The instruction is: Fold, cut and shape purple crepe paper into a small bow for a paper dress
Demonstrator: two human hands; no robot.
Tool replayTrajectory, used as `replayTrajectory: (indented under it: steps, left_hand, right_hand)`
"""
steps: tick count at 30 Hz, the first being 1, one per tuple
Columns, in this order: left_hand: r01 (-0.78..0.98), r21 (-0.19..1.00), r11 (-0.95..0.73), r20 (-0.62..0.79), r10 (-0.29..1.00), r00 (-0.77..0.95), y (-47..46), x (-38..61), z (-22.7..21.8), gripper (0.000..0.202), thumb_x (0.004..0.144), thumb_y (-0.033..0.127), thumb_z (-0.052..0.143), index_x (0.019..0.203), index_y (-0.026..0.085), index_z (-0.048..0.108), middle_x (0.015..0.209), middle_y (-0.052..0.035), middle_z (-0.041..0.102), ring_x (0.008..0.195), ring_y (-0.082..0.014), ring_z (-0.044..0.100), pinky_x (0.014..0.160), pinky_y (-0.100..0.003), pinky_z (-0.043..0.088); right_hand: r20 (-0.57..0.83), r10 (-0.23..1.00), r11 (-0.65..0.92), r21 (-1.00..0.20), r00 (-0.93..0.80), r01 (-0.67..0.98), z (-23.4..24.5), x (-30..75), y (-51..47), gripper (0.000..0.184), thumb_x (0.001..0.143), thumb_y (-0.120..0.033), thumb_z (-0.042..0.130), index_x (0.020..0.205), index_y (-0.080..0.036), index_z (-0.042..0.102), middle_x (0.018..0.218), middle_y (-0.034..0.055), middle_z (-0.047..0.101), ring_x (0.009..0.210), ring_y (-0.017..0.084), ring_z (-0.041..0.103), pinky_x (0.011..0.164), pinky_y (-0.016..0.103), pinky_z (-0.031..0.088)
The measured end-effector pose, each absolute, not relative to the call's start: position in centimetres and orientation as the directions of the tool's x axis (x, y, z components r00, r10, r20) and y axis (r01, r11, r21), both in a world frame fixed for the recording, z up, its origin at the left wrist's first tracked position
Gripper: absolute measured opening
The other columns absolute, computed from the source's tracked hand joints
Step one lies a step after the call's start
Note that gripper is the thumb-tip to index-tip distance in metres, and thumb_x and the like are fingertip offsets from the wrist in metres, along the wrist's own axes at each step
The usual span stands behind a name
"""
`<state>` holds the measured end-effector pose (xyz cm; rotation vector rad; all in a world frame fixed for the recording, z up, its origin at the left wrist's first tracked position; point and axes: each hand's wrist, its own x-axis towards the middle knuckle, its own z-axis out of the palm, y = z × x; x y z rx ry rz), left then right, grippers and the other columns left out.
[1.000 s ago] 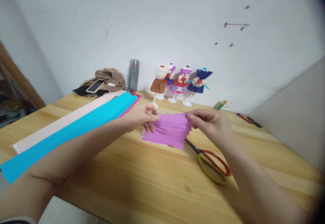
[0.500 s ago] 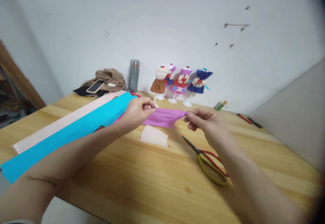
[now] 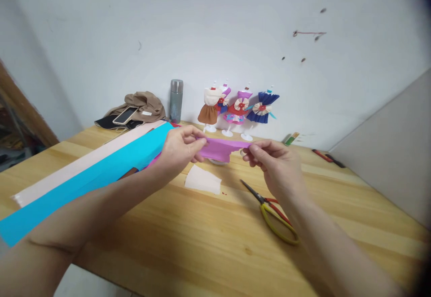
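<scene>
Purple paper piece [image 3: 218, 149], thin, top edge near straight, spanning left hand [image 3: 182, 146] to right hand [image 3: 278, 160], jagged edge toward right hand

Left hand [image 3: 178, 148]: fingers pinch the purple sheet [image 3: 218, 150] at its left end.
Right hand [image 3: 279, 160]: fingertips pinch its right corner.
Scrap [image 3: 203, 180]: on the table [image 3: 175, 252], nearer than the left fingers.
Scissors [image 3: 261, 200]: nearer than the right fingers.
Blue strip [image 3: 84, 188]: left of the left fingers.
Dress stands [image 3: 241, 104]: four, beyond the fingers.
Flask [image 3: 176, 102]: beyond the left fingers.
</scene>
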<state>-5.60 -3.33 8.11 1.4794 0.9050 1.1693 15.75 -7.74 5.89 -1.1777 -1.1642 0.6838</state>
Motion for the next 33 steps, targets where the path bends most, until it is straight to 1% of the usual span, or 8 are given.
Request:
replayTrajectory:
  steps: [3, 6, 8, 11, 14, 19, 26, 33]
  left_hand:
    - [-0.161, 0.975, -0.15, 0.189, 0.947, 0.26, -3.6, -5.5, 8.1, 0.008, 0.078, 0.012, 0.067, 0.075, 0.014, 0.059, 0.064, 0.0007, 0.066, 0.052, -0.0123, 0.067, 0.051, -0.022, 0.053]
    - [-0.267, 0.959, -0.097, 0.179, 0.935, 0.305, -3.7, -5.5, 8.0, 0.011, 0.075, 0.015, 0.071, 0.076, 0.013, 0.06, 0.067, -0.0002, 0.067, 0.054, -0.0125, 0.068, 0.055, -0.023, 0.054]
    - [-0.302, 0.949, -0.091, 0.191, 0.927, 0.321, -3.6, -5.5, 7.9, 0.015, 0.073, 0.019, 0.074, 0.076, 0.013, 0.061, 0.065, -0.0015, 0.069, 0.057, -0.0131, 0.068, 0.058, -0.023, 0.055]
    - [-0.335, 0.934, -0.127, 0.234, 0.925, 0.301, -3.3, -5.6, 7.6, 0.019, 0.068, 0.023, 0.078, 0.074, 0.012, 0.063, 0.063, -0.0031, 0.07, 0.063, -0.0144, 0.07, 0.063, -0.025, 0.057]
    - [-0.34, 0.926, -0.163, 0.266, 0.922, 0.282, -2.9, -5.6, 7.4, 0.021, 0.065, 0.025, 0.08, 0.07, 0.013, 0.064, 0.064, -0.0043, 0.072, 0.066, -0.0161, 0.071, 0.067, -0.027, 0.058]
    - [-0.317, 0.918, -0.239, 0.325, 0.911, 0.253, -2.5, -5.7, 7.1, 0.021, 0.064, 0.028, 0.08, 0.069, 0.013, 0.066, 0.064, -0.0035, 0.072, 0.066, -0.0169, 0.071, 0.069, -0.031, 0.058]
    - [-0.284, 0.918, -0.276, 0.342, 0.915, 0.214, -2.3, -5.8, 6.9, 0.021, 0.066, 0.031, 0.079, 0.07, 0.014, 0.067, 0.06, -0.0029, 0.071, 0.057, -0.0144, 0.067, 0.064, -0.029, 0.057]
    - [-0.274, 0.907, -0.319, 0.376, 0.907, 0.191, -2.3, -5.7, 6.8, 0.02, 0.066, 0.03, 0.078, 0.072, 0.014, 0.067, 0.056, -0.0011, 0.068, 0.053, -0.0132, 0.065, 0.058, -0.027, 0.056]
  right_hand:
    - [0.366, 0.871, 0.347, -0.931, 0.327, 0.118, 5.8, 15.7, -7.7, 0.015, 0.071, -0.036, 0.077, 0.07, -0.024, 0.067, 0.064, 0.0026, 0.068, 0.059, 0.017, 0.061, 0.054, 0.031, 0.046]
    - [0.39, 0.86, 0.389, -0.918, 0.328, 0.073, 5.8, 15.6, -7.6, 0.017, 0.069, -0.035, 0.079, 0.068, -0.024, 0.067, 0.061, 0.0014, 0.067, 0.058, 0.016, 0.061, 0.054, 0.031, 0.046]
    - [0.403, 0.855, 0.414, -0.91, 0.327, 0.041, 5.7, 15.6, -7.5, 0.018, 0.066, -0.035, 0.081, 0.066, -0.024, 0.067, 0.059, 0.0006, 0.067, 0.056, 0.015, 0.06, 0.053, 0.03, 0.046]
    - [0.421, 0.84, 0.449, -0.893, 0.343, -0.002, 5.6, 15.6, -7.3, 0.018, 0.061, -0.033, 0.085, 0.063, -0.023, 0.069, 0.058, -0.0003, 0.067, 0.054, 0.014, 0.059, 0.053, 0.029, 0.046]
    - [0.43, 0.822, 0.469, -0.883, 0.374, -0.014, 5.5, 15.7, -7.3, 0.016, 0.059, -0.029, 0.086, 0.062, -0.024, 0.07, 0.06, -0.0006, 0.067, 0.055, 0.013, 0.058, 0.053, 0.028, 0.046]
    - [0.474, 0.789, 0.502, -0.864, 0.392, 0.033, 5.5, 15.6, -7.6, 0.013, 0.062, -0.027, 0.084, 0.065, -0.025, 0.071, 0.059, -0.0004, 0.067, 0.053, 0.013, 0.057, 0.053, 0.029, 0.047]
    - [0.476, 0.757, 0.507, -0.86, 0.447, 0.056, 5.6, 15.2, -7.7, 0.016, 0.06, -0.026, 0.085, 0.065, -0.026, 0.071, 0.059, 0.0002, 0.067, 0.053, 0.016, 0.06, 0.05, 0.031, 0.047]
    - [0.515, 0.728, 0.543, -0.836, 0.453, 0.078, 5.3, 15.3, -7.5, 0.018, 0.06, -0.025, 0.085, 0.074, -0.027, 0.074, 0.062, -0.0007, 0.068, 0.054, 0.016, 0.063, 0.051, 0.031, 0.048]
